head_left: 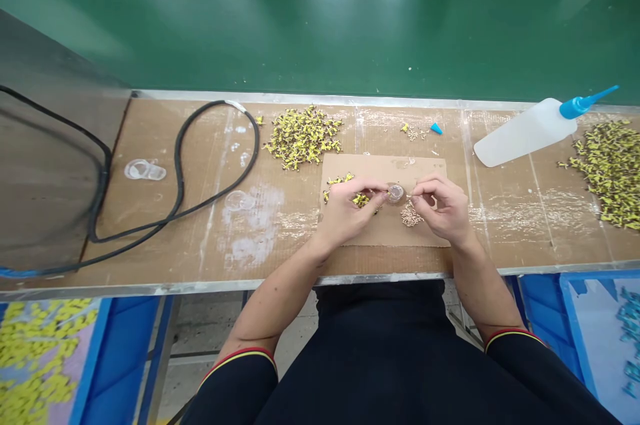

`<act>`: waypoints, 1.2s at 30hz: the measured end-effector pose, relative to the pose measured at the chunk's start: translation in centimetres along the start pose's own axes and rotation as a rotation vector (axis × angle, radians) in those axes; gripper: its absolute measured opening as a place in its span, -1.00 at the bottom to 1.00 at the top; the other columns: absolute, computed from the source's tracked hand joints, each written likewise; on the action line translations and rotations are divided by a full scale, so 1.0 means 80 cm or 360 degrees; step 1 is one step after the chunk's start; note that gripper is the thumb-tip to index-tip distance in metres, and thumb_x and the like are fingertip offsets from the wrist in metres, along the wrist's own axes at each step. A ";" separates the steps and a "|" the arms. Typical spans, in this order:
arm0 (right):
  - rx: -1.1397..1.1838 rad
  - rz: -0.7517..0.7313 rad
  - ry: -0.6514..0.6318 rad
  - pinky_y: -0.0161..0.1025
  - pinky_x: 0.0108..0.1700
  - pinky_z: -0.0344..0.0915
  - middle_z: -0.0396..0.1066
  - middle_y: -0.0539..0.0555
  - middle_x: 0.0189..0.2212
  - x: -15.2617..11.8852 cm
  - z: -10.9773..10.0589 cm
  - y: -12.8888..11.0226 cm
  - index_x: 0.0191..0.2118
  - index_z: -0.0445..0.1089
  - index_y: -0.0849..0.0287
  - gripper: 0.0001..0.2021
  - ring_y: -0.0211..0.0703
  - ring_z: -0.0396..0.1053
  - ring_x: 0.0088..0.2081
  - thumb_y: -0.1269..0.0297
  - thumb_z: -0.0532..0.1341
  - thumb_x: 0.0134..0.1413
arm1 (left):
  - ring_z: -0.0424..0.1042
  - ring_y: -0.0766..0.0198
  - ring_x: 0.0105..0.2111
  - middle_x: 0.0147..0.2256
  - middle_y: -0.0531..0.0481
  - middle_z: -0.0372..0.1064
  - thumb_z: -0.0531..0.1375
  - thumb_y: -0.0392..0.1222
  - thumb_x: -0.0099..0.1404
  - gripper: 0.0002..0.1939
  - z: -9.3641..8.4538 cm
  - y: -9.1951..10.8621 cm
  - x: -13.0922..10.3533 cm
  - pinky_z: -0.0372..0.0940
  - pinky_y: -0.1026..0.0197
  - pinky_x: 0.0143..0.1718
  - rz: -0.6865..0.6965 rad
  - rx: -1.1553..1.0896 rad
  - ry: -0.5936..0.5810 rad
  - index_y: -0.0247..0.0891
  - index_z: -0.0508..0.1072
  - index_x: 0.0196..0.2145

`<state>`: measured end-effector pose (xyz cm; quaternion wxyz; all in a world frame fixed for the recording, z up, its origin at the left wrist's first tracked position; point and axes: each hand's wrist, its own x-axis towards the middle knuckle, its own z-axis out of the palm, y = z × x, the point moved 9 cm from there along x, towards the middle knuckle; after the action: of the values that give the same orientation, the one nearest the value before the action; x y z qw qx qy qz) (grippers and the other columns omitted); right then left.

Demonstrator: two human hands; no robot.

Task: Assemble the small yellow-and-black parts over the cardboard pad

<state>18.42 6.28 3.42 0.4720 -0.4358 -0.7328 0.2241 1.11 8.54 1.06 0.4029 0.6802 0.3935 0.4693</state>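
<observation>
Over a cardboard sheet [385, 235], my left hand [350, 208] has thumb and forefinger pinched together beside a small round clear dish [396, 193]. Whatever sits between those fingertips is too small to make out. On the dish's other side, my right hand [445, 206] is also closed in a pinch, with a tiny tip showing at its fingers that I cannot identify. Small beige pieces [411, 215] lie in a heap just left of the right hand. Small yellow-and-black parts [360, 200] lie partly hidden under and behind the left hand.
A larger pile of yellow-and-black parts [303, 137] lies behind the sheet, and another pile [613, 172] at far right. A white squeeze bottle [525, 132] lies near its blue cap [437, 128]. A black cable [180, 172] loops at left. Blue bins [117, 352] stand below the table edge.
</observation>
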 end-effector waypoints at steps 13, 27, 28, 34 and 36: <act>0.0227 -0.0124 0.0033 -0.27 -0.43 0.30 0.42 -0.02 -0.37 -0.005 0.004 -0.011 -0.26 0.44 0.06 -0.87 -0.27 0.33 -0.44 0.48 0.27 0.19 | 0.57 0.29 -0.31 -0.32 -0.06 0.60 0.33 -0.24 0.34 -0.95 0.019 0.009 -0.008 0.46 0.26 -0.25 0.0113 -0.0370 -0.0052 -0.26 0.58 -0.30; 0.0041 -0.0319 0.0082 -0.23 -0.42 0.39 0.47 -0.01 -0.41 -0.005 0.005 -0.030 -0.28 0.43 0.06 -0.89 -0.22 0.41 -0.43 0.45 0.27 0.17 | 0.62 0.30 -0.33 -0.36 -0.05 0.63 0.35 -0.37 0.28 -0.93 0.012 0.027 -0.013 0.53 0.24 -0.23 0.0339 -0.0312 0.0061 -0.25 0.58 -0.35; 0.0026 -0.0321 0.0083 -0.23 -0.42 0.39 0.47 -0.01 -0.41 -0.005 0.005 -0.031 -0.28 0.43 0.06 -0.89 -0.22 0.41 -0.43 0.45 0.27 0.17 | 0.63 0.30 -0.32 -0.36 -0.05 0.63 0.35 -0.38 0.28 -0.92 0.013 0.028 -0.013 0.54 0.24 -0.22 0.0347 -0.0307 0.0063 -0.25 0.58 -0.35; -0.0001 -0.0332 0.0076 -0.23 -0.42 0.43 0.49 0.00 -0.39 -0.006 0.006 -0.031 -0.29 0.43 0.06 -0.89 -0.21 0.44 -0.42 0.45 0.26 0.17 | 0.65 0.29 -0.30 -0.36 -0.05 0.63 0.35 -0.43 0.25 -0.89 0.014 0.033 -0.013 0.56 0.25 -0.20 0.0397 -0.0305 0.0068 -0.25 0.58 -0.35; 0.0001 -0.0339 0.0071 -0.24 -0.42 0.44 0.49 0.00 -0.38 -0.006 0.007 -0.031 -0.28 0.43 0.06 -0.88 -0.22 0.45 -0.41 0.47 0.26 0.16 | 0.65 0.29 -0.29 -0.36 -0.04 0.63 0.35 -0.44 0.25 -0.88 0.014 0.034 -0.014 0.56 0.25 -0.19 0.0403 -0.0306 0.0067 -0.25 0.58 -0.36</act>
<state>16.97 4.62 4.76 0.5095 -0.3601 -0.7642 0.1633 2.31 6.35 2.95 0.3952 0.6727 0.2662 0.5661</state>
